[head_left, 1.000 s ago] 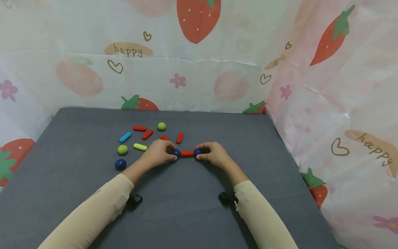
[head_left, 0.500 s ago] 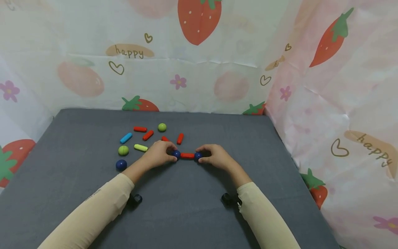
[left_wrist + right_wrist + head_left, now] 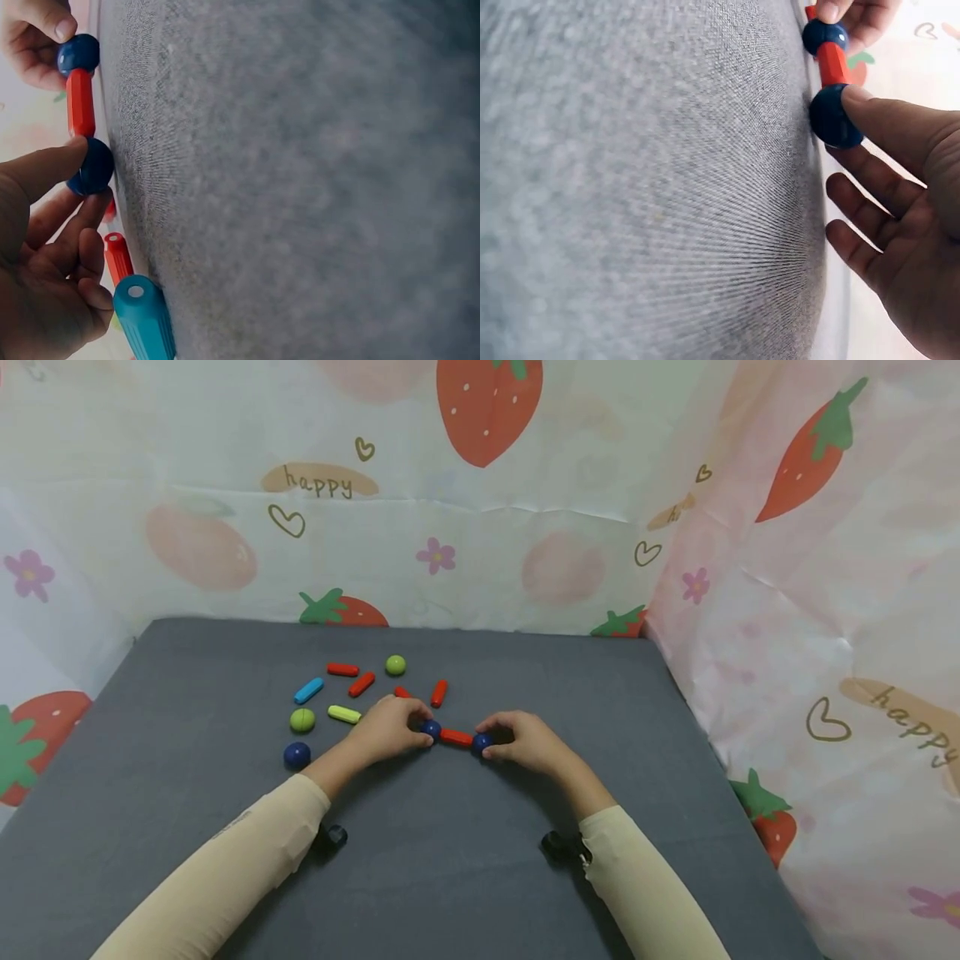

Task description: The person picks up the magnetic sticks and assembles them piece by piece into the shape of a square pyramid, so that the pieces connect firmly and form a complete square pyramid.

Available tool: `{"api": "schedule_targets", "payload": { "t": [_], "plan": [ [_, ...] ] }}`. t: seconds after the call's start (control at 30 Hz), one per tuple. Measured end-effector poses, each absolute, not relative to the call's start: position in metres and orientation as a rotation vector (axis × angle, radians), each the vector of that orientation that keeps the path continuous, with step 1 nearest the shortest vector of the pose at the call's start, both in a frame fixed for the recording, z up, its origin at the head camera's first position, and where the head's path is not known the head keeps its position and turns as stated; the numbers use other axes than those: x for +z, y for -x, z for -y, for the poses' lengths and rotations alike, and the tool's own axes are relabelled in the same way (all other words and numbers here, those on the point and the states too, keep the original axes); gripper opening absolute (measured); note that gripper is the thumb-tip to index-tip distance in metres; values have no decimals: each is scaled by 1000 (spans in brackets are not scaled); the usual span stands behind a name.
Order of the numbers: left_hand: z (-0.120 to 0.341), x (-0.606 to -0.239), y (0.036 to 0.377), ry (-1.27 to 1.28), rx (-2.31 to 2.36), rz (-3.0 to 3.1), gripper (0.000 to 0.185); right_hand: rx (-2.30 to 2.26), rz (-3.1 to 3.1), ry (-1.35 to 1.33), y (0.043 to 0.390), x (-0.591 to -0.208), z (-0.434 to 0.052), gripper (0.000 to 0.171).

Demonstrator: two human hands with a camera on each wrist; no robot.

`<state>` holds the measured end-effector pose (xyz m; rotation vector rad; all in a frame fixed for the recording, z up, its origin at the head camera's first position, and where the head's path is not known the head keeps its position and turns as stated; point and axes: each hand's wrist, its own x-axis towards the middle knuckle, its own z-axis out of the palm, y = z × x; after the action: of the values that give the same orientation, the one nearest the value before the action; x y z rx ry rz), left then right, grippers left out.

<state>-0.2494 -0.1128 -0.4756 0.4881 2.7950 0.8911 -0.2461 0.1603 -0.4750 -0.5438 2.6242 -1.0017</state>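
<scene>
Swung slightly nearer at its right end, the red rod (image 3: pixel 456 738) now slants above the table (image 3: pixel 420 868) or on it, I cannot tell which. The right hand (image 3: pixel 531 745) pinches the right blue ball (image 3: pixel 482 744), thumb against fingertips' side; the left hand (image 3: pixel 384 728) likewise pinches the left blue ball (image 3: pixel 431 731), unmoved.

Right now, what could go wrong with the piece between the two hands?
1. The left hand pinches the left blue ball, the right hand the right blue ball. No finger grips the red rod between them, so an uneven pull might free it.
2. The loose blue ball sits close by the left forearm; a bump could roll it.
3. The yellow-green rod lies near the left hand and might get knocked.
</scene>
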Motion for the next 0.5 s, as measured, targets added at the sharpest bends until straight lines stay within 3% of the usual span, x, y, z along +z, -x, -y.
{"api": "schedule_targets", "payload": {
  "t": [0.5],
  "plan": [
    [99,-479,256,-486,874,-2835,33,-1104,-2487,607,229,-478,-166,26]
  ]
}}
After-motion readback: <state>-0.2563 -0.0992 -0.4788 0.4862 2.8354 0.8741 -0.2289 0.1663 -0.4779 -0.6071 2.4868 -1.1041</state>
